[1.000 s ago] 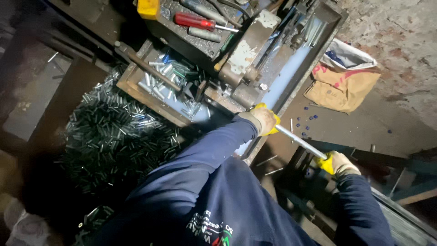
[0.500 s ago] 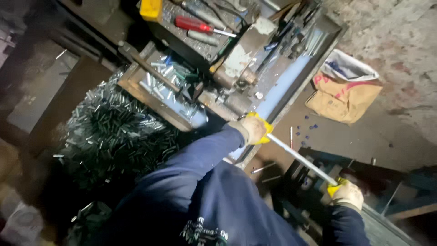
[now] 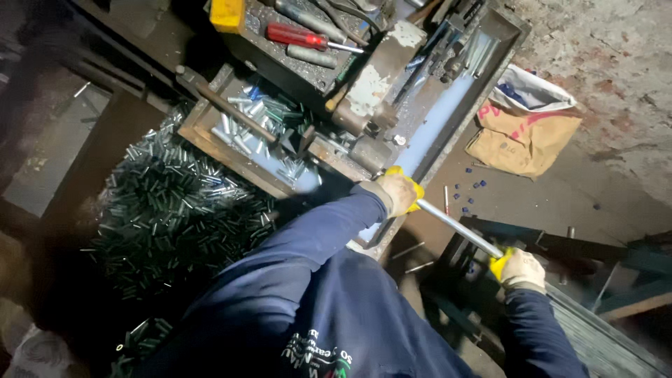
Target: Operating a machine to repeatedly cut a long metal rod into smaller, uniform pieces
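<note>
A shiny metal rod runs slantwise between my two gloved hands. My left hand grips its upper end at the edge of a worn grey metal machine. My right hand grips the rod's lower end, out to the right. Both gloves are pale with yellow palms. A tray beside the machine holds several short cut metal pieces. My dark blue sleeves and chest fill the bottom of the view.
A big heap of short metal tubes lies on the floor at left. A red-handled screwdriver and a yellow object rest on the machine top. A brown and white bag and small blue bits lie at right.
My right hand drew back along the rod, then came in a little, so more rod shows between the hands than one second ago. My left hand stayed at the machine.
</note>
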